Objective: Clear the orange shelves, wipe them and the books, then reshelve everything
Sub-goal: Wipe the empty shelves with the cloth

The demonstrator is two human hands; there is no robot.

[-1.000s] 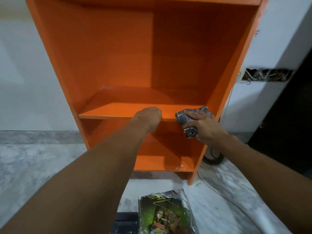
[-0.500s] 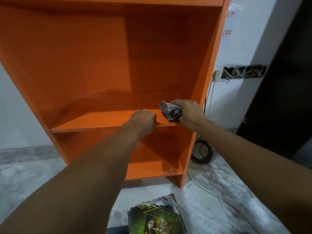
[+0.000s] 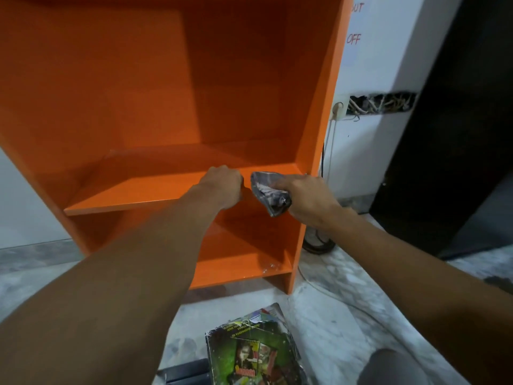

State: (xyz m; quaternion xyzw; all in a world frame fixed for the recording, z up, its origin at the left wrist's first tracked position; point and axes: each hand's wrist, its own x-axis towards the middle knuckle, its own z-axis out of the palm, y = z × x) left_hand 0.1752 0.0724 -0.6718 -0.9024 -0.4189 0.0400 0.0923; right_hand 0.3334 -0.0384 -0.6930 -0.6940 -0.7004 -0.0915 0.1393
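Observation:
The orange shelf unit (image 3: pixel 116 87) stands in front of me with nothing on its boards. My left hand (image 3: pixel 223 186) grips the front edge of the middle shelf board (image 3: pixel 130 194), fingers curled over it. Just to its right, my right hand (image 3: pixel 309 198) holds a crumpled grey cloth (image 3: pixel 268 194) against the right end of that same board, beside the unit's right side panel. A stack of books (image 3: pixel 254 354) with a green cover on top lies on the floor below.
The lower shelf (image 3: pixel 236 266) shows a few wet specks near its right front corner. A wall socket (image 3: pixel 337 109) with a white cord and a coiled black cable (image 3: pixel 316 243) sit right of the unit. The floor is grey marble; a dark doorway is far right.
The view has shifted left and closer to the shelf. My right hand with the cloth has lifted from below the board's edge onto its right end. My left hand has curled around the edge.

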